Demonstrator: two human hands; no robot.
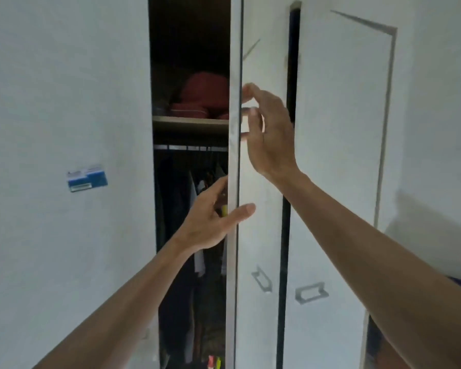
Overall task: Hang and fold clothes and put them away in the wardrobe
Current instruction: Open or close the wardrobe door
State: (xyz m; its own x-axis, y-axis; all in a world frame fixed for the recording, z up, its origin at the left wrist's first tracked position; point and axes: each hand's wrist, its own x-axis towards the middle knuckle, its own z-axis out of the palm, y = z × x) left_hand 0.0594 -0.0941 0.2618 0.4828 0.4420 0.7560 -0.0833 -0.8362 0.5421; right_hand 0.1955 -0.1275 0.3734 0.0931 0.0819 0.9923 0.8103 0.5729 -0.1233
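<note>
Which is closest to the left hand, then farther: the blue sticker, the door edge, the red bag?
From the left hand:
1. Door edge, touching, on its right.
2. Red bag, above on the shelf.
3. Blue sticker, far left on the wall.
</note>
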